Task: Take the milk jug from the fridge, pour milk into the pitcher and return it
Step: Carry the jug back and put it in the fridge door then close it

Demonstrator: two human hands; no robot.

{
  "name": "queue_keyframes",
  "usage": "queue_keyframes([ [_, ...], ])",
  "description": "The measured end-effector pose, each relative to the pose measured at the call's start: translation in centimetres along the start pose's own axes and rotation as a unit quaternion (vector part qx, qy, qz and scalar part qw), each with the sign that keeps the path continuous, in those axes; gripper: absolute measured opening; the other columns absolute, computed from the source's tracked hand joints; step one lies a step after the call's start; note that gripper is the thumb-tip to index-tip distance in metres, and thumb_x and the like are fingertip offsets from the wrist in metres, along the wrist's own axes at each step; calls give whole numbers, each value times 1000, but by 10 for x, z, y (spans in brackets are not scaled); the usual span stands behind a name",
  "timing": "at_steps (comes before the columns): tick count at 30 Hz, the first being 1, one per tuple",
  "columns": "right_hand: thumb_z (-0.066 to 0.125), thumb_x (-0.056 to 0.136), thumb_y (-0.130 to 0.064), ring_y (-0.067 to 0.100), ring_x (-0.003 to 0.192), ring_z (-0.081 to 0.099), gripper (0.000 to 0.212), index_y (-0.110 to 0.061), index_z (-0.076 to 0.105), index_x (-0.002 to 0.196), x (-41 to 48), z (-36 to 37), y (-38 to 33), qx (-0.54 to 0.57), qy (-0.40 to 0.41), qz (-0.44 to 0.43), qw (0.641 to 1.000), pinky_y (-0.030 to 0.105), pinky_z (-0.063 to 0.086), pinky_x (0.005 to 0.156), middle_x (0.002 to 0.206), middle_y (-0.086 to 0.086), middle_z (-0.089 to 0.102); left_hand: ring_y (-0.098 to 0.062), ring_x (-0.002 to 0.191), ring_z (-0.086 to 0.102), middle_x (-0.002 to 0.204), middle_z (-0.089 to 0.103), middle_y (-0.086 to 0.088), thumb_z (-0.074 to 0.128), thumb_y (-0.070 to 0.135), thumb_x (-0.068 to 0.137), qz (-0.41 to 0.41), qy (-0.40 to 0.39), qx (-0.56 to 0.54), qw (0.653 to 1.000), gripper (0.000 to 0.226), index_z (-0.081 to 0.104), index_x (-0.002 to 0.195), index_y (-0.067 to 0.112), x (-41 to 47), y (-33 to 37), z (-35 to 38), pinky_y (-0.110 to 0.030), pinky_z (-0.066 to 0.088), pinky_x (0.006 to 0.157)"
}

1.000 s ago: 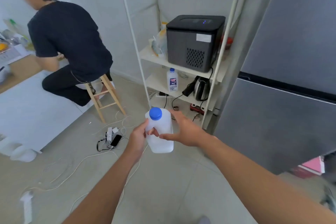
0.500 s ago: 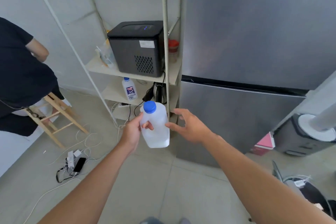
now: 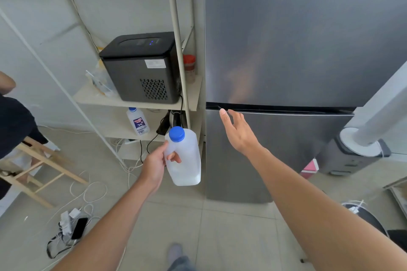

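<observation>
1. Pale floor tiles point(image 3: 231, 226) fill the lower part of the frame, and a grey wall point(image 3: 114, 2) stands in the upper left.
2. A tall steel fridge point(image 3: 297, 39) takes the upper right; both its doors are closed, with a dark gap between the upper and the lower door.
3. The left hand point(image 3: 154, 166) is closed around the handle of the milk jug point(image 3: 185, 158), near the centre of the frame, in front of the fridge's left edge.
4. The jug is upright, its blue cap point(image 3: 176, 133) is on, and a little milk shows at its bottom.
5. The right hand point(image 3: 236, 128) is open and holds nothing; its fingertips are at the gap between the two doors, at the left end.
6. Left of the fridge, a shelf point(image 3: 136, 100) carries a black machine point(image 3: 141, 66), and a small bottle point(image 3: 137, 121) stands on the level below.
7. Cables point(image 3: 88, 193) and a phone point(image 3: 79, 227) lie on the floor in the lower left, beside a wooden stool point(image 3: 37, 171).
</observation>
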State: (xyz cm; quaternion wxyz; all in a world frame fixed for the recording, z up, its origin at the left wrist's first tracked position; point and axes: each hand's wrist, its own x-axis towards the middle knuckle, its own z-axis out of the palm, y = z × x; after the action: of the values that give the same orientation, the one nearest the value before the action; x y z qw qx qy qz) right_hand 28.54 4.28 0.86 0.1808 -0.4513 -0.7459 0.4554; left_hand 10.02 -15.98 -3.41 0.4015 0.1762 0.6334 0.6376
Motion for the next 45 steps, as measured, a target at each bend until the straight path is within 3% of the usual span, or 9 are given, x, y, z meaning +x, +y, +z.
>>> queue_keyframes([
  [5, 19, 91, -98, 21, 144, 48, 108, -19, 45, 161, 35, 15, -24, 10, 36, 53, 998, 44, 36, 119, 167, -7, 33, -29, 79, 58, 73, 68, -17, 42, 33, 116, -10, -30, 23, 999, 57, 44, 62, 13, 32, 10, -22, -44, 37, 87],
  [9, 17, 91, -97, 23, 113, 54, 100, -12, 66, 112, 59, 30, -42, 53, 70, 123, 989, 41, 36, 100, 140, -3, 49, -26, 77, 60, 75, 68, -18, 42, 34, 117, -19, -57, 36, 998, 60, 43, 61, 13, 60, 18, -43, -43, 38, 85],
  [12, 19, 91, -97, 16, 92, 56, 89, -15, 49, 77, 66, 37, -48, 52, 116, 145, 981, 41, 41, 94, 121, 0, 57, -26, 80, 60, 75, 70, -15, 44, 38, 116, -26, -82, 50, 995, 60, 44, 61, 15, 84, 23, -54, -43, 37, 85],
  [20, 18, 95, -93, 20, 87, 60, 91, -9, 49, 77, 72, 48, -51, -12, 178, 165, 970, 41, 44, 78, 97, 3, 63, -24, 76, 62, 69, 68, -4, 42, 39, 116, -59, -152, 74, 984, 50, 49, 76, 9, 134, 31, -57, -40, 39, 81],
  [23, 23, 85, -103, 28, 94, 68, 114, 3, 67, 90, 63, 46, -51, 16, 203, 201, 958, 43, 53, 85, 94, 9, 74, -27, 82, 62, 72, 69, -6, 43, 40, 115, -62, -183, 91, 977, 50, 50, 73, 13, 151, 32, -51, -41, 41, 84],
  [26, 30, 88, -99, 25, 92, 71, 106, -6, 80, 95, 42, 38, -41, 25, 220, 233, 947, 40, 57, 85, 91, 3, 75, -22, 79, 66, 81, 71, -12, 42, 41, 116, -55, -211, 133, 967, 58, 53, 69, 8, 164, 29, -42, -35, 47, 79],
  [31, 35, 94, -89, 29, 80, 65, 85, -8, 54, 83, 8, 26, -14, -74, 272, 252, 926, 40, 56, 75, 79, 3, 67, -10, 67, 67, 84, 71, -11, 39, 42, 118, -48, -262, 196, 944, 69, 59, 58, 14, 172, 25, -18, -32, 44, 72],
  [39, 50, 91, -86, 28, 95, 65, 69, -18, 46, 103, -35, -20, 22, -174, 307, 295, 888, 46, 54, 74, 100, -2, 63, -23, 81, 66, 89, 78, -4, 40, 48, 117, -66, -327, 272, 902, 63, 65, 78, 6, 165, 21, 18, -36, 45, 75],
  [45, 51, 101, -69, 40, 126, 54, 65, -12, 45, 131, -63, -40, 36, -211, 338, 324, 858, 49, 49, 85, 128, 10, 60, -32, 108, 72, 101, 82, 0, 51, 69, 103, -40, -379, 393, 837, 61, 76, 69, 25, 165, 4, 48, -39, 46, 91],
])
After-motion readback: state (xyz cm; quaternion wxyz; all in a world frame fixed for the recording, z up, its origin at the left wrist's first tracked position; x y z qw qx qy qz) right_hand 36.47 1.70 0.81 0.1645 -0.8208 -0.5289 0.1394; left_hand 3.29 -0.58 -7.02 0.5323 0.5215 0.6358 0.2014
